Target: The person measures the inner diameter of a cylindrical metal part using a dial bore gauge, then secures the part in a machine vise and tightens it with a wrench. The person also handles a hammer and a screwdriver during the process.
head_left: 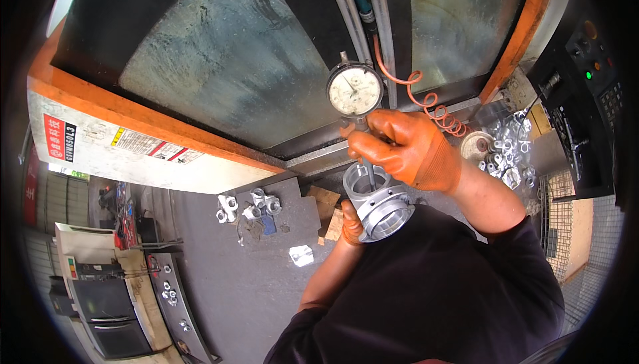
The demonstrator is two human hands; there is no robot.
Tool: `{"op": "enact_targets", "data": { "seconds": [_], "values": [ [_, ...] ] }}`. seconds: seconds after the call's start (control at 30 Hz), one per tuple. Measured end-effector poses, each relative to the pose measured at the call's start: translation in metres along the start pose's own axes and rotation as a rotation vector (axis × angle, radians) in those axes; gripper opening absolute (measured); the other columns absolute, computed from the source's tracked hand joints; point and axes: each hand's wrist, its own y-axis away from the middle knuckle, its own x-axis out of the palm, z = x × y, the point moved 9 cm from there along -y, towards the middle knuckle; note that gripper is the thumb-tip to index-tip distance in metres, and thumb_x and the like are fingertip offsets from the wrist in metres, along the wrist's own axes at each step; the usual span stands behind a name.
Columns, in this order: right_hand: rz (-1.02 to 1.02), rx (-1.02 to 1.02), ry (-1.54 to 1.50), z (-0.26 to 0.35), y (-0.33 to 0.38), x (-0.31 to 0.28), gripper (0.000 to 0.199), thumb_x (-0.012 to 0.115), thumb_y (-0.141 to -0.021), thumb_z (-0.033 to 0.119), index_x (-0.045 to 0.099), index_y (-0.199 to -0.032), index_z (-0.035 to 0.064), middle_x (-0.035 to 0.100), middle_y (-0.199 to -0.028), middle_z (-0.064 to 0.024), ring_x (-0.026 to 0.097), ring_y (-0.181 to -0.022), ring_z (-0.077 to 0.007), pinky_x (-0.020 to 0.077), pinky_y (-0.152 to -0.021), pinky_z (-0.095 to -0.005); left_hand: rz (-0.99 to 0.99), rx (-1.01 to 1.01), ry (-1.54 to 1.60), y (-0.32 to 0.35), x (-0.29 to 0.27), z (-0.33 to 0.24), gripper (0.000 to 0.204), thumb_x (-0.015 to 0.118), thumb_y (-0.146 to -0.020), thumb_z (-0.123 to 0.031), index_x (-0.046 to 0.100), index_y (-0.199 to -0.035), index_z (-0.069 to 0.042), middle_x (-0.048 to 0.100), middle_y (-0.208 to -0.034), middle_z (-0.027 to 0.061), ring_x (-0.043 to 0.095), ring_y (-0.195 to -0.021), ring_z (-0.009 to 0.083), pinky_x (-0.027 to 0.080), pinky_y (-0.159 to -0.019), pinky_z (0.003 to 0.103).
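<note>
In an orange glove, my right hand (406,151) is closed around the stem of a dial bore gauge (355,91). Its round white dial stands above the fist, facing up. Below the fist, the gauge's thin rod reaches into the upper opening of a silvery metal pipe fitting (378,203). A second wide, ringed opening of the fitting points down and to the right. My left hand (351,224) grips the fitting from its left side, with part of the fingers hidden behind the metal. The tip of the rod is out of sight inside the bore.
A machine with large windowed doors (226,58) stands ahead. Orange coiled hose (432,104) hangs beside it. Many metal parts (509,148) are piled at right, below a control panel (592,64). More fittings (256,204) lie on a grey surface at left, near cardboard (324,197).
</note>
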Motion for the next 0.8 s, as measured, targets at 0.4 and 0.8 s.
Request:
{"op": "enact_targets", "data": {
  "seconds": [0.4,0.8],
  "values": [
    [0.002,-0.021,-0.007,-0.0004,-0.0016,-0.0024,0.035,0.075,-0.075,0.001,0.067,-0.109,0.0027,0.057,-0.081,-0.0037,0.072,-0.079,-0.0160,0.0561,-0.064,-0.0259,0.091,0.007,-0.109,0.0002,0.0032,-0.0017,0.121,0.075,-0.071,-0.080,0.032,-0.156,-0.005,0.050,-0.148,0.0198,0.057,-0.130,0.0360,0.047,-0.111,0.052],
    [-0.001,-0.005,-0.015,0.0000,0.0004,-0.0014,0.039,0.074,-0.076,-0.003,0.068,-0.114,0.0040,0.061,-0.084,-0.0045,0.072,-0.079,-0.0163,0.0568,-0.065,-0.0251,-0.005,-0.003,0.003,-0.0009,0.0034,-0.0007,0.113,0.087,-0.066,-0.070,0.042,-0.153,-0.013,0.056,-0.141,0.0183,0.061,-0.123,0.0377,0.052,-0.105,0.054]
  ]
}}
